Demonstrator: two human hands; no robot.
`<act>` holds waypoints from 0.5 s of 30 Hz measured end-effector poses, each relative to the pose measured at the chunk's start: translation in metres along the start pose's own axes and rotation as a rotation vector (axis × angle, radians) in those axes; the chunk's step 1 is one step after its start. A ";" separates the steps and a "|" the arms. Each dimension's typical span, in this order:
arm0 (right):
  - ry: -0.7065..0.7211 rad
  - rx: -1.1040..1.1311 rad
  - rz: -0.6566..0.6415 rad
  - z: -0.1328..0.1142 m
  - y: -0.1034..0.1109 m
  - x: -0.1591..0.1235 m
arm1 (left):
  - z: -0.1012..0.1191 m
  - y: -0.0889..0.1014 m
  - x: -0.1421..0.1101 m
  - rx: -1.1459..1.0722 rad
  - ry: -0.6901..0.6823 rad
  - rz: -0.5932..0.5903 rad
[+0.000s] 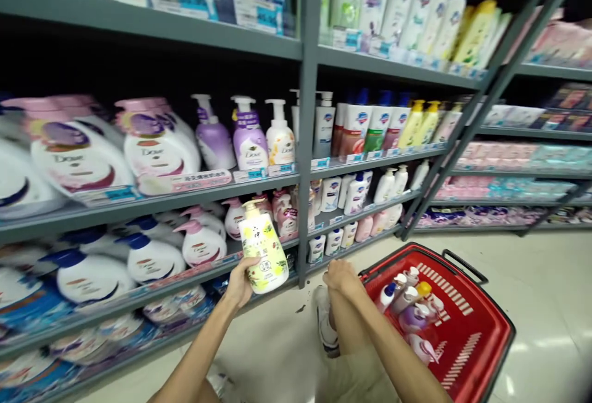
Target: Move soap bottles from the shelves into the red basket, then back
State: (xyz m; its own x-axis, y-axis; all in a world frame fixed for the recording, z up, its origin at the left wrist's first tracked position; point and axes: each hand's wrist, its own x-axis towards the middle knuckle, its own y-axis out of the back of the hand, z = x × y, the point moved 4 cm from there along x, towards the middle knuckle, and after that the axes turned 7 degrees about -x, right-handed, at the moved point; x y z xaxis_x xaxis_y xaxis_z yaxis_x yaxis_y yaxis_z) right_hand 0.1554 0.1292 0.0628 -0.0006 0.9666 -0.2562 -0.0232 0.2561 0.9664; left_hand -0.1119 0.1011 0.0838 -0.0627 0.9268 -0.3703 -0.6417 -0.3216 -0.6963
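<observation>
My left hand (240, 281) is closed around a pale yellow pump bottle (263, 249) with a flower print, held upright in front of the lower shelf. My right hand (341, 274) rests on my bent knee with its fingers curled, and I cannot make out anything in it. Just right of that hand stands a red shopping basket (476, 335) on the floor, holding several pump bottles (409, 304) in white, purple and yellow.
Grey metal shelves (259, 184) packed with body-wash and soap pump bottles run along the left and back. More shelves with pink and blue packs (518, 162) stand at the right. The glossy pale floor (546, 286) lies beyond the basket. My shoe (325, 323) is on the floor.
</observation>
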 end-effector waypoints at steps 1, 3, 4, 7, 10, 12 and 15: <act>0.001 0.006 0.006 0.003 0.000 -0.005 | -0.002 -0.004 0.000 -0.005 0.003 -0.001; -0.004 0.020 0.014 0.008 -0.001 -0.015 | -0.007 -0.010 -0.002 -0.007 0.000 0.004; -0.009 0.028 0.012 0.010 0.000 -0.020 | -0.009 -0.012 -0.003 -0.001 0.000 0.009; -0.016 0.057 0.005 0.019 0.001 -0.030 | -0.018 -0.014 -0.002 0.048 0.015 0.024; -0.019 0.081 0.040 0.031 0.003 -0.041 | -0.028 -0.017 0.003 0.115 0.022 0.022; -0.023 0.096 0.073 0.037 0.004 -0.049 | -0.034 -0.022 0.005 0.148 0.024 0.008; -0.020 0.123 0.107 0.038 0.003 -0.059 | -0.042 -0.030 0.006 0.172 0.028 -0.013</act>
State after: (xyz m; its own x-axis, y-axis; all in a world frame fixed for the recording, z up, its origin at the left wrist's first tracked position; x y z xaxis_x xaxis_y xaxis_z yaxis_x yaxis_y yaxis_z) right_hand 0.1930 0.0732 0.0821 0.0238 0.9881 -0.1521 0.0990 0.1490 0.9839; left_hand -0.0604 0.1087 0.0764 -0.0340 0.9240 -0.3808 -0.7639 -0.2697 -0.5863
